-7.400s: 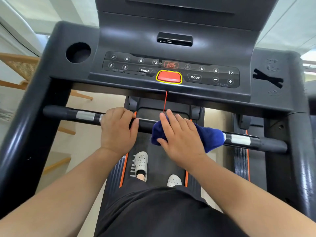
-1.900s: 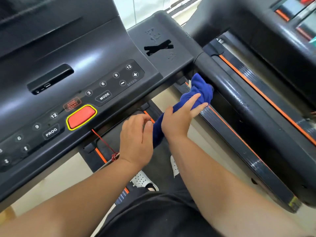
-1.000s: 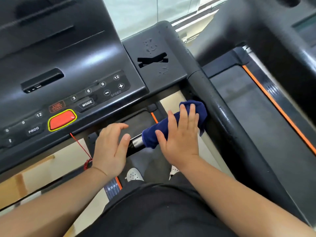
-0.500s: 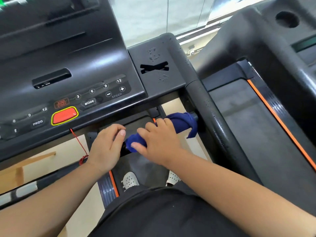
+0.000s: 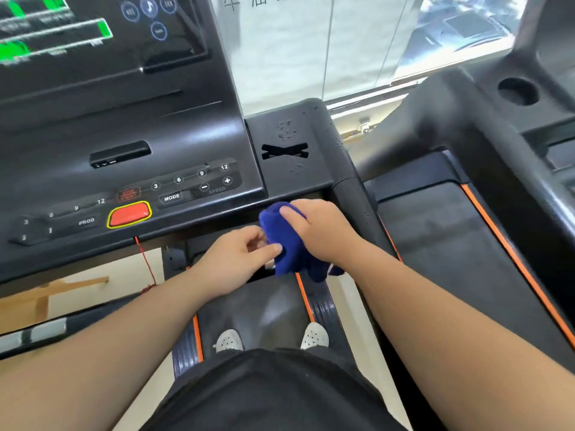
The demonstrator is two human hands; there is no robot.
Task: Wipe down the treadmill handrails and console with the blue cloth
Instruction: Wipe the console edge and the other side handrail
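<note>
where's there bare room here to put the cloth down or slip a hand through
Free: the smooth console band between the slot and the button row; the belt between the cloth and the shoes. Crowded: under the console lip, where the left hand, right hand and cloth bunch together.

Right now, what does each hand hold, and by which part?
The right hand grips the bunched blue cloth by its upper end. The left hand touches its left edge; whether it holds cannot be told.
</note>
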